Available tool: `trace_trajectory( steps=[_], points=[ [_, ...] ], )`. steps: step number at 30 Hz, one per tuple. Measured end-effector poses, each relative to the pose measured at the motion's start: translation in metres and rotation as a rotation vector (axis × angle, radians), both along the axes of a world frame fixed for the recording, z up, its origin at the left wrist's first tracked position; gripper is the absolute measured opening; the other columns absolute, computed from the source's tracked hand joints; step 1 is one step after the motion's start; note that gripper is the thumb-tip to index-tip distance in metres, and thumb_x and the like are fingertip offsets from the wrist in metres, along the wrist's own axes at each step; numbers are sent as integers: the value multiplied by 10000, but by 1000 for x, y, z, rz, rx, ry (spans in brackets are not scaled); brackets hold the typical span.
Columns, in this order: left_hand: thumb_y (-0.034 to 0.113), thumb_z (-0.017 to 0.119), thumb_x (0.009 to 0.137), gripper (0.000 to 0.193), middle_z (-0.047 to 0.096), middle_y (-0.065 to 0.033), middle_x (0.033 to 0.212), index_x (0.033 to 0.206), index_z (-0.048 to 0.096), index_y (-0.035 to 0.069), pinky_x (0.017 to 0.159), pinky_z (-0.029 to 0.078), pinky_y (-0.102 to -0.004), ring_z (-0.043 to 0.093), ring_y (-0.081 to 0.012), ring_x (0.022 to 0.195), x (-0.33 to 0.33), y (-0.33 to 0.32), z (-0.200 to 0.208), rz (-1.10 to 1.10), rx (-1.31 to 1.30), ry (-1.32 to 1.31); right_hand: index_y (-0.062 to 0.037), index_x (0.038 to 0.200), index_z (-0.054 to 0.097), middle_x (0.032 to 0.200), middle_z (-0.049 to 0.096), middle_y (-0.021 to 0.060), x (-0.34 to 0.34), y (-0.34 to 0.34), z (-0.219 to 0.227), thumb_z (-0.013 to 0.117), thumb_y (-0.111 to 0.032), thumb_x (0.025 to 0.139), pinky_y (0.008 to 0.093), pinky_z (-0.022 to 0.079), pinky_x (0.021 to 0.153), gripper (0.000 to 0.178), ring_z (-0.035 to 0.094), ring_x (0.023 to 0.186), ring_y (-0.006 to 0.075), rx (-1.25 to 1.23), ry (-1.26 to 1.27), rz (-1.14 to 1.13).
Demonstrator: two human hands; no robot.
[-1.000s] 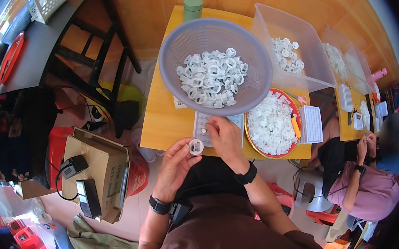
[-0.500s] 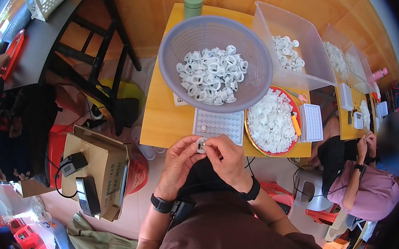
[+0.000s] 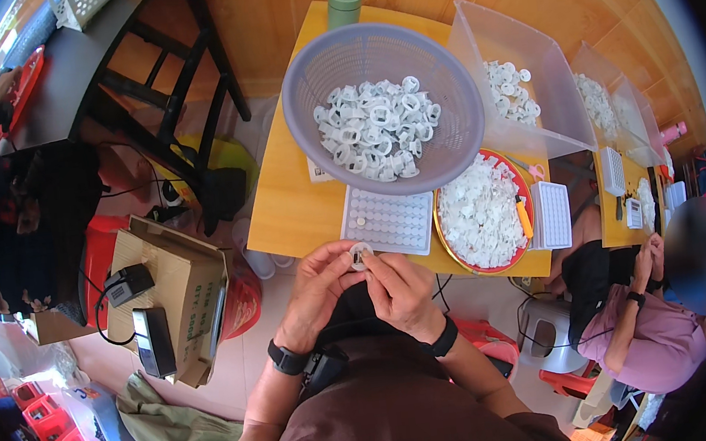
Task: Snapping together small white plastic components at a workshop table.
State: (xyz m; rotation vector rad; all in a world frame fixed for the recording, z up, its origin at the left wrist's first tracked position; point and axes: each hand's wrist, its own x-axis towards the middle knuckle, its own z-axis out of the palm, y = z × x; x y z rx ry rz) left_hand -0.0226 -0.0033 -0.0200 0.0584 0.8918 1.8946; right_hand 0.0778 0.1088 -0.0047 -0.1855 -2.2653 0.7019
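Observation:
A small white ring-shaped plastic part (image 3: 360,257) with a dark opening is held up near the table's front edge. My left hand (image 3: 318,297) pinches its left side between thumb and fingers. From the right, my right hand (image 3: 405,292) is closed with its fingertips pressed on the same part; any smaller piece under them is hidden. Just beyond my hands lies a white tray (image 3: 392,225) with rows of round pockets and a small round piece on it. Behind it a grey-purple plastic basket (image 3: 297,97) holds a heap of similar white parts (image 3: 379,127).
On the yellow table (image 3: 280,219), a red round tray (image 3: 512,161) bears small white pieces and an orange-handled tool (image 3: 524,218). Right of it stand a white pocketed block (image 3: 551,217) and a clear bin (image 3: 552,105). A cardboard box (image 3: 179,282) stands left. A co-worker (image 3: 647,319) sits right.
My right fingertips have moved in closer over the ring's opening, and the ring now faces up more openly. The other person's hand at the far left has shifted slightly upward.

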Motion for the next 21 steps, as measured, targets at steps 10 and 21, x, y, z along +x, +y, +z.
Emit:
trace_trajectory(
  steps=[10, 21],
  points=[
    [107, 544, 890, 230, 608, -81, 1021, 1092, 563, -2, 791, 543, -288, 607, -144, 916, -4, -8, -1, 28, 65, -63, -23, 906, 618, 758, 559, 101, -20, 20, -5, 620, -16, 763, 351, 434, 530, 144, 565, 601, 274, -367, -225, -163],
    [108, 550, 887, 225, 612, -81, 1006, 1084, 564, 2, 784, 542, -278, 609, -145, 911, -4, -11, 0, 51, 71, -75, -22, 836, 591, 783, 531, 106, -40, 21, -13, 635, -22, 737, 391, 446, 574, 108, 570, 680, 317, -268, -288, -153]
  ],
)
